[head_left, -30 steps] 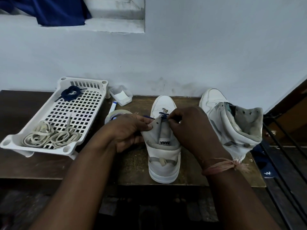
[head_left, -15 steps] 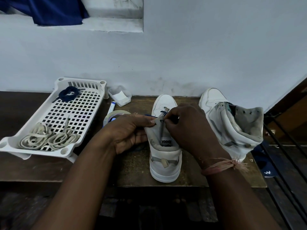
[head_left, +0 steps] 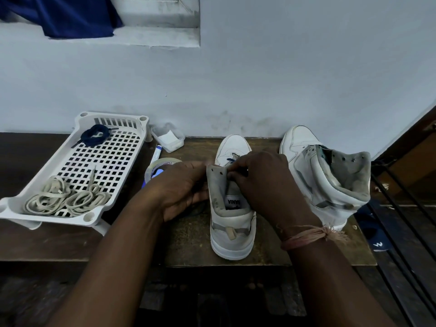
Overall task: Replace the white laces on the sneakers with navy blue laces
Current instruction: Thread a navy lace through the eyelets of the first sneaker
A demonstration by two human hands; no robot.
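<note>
A white high-top sneaker stands on the wooden table, toe toward the wall. My left hand grips its left eyelet flap from outside. My right hand pinches a navy lace at the tongue, where a short stretch shows by the lowest eyelets. A second white sneaker with no lace stands to the right. In the white perforated tray lie coiled white laces and a bundled navy lace.
A roll of clear tape, a white marker and a small clear container sit between tray and sneaker. The wall runs close behind. Dark metal bars stand at the right beside the table edge. A blue cloth hangs above left.
My right hand has moved down and left over the tongue, covering more of the navy lace. My left hand has pulled the sneaker's left flap outward, baring its eyelets.
</note>
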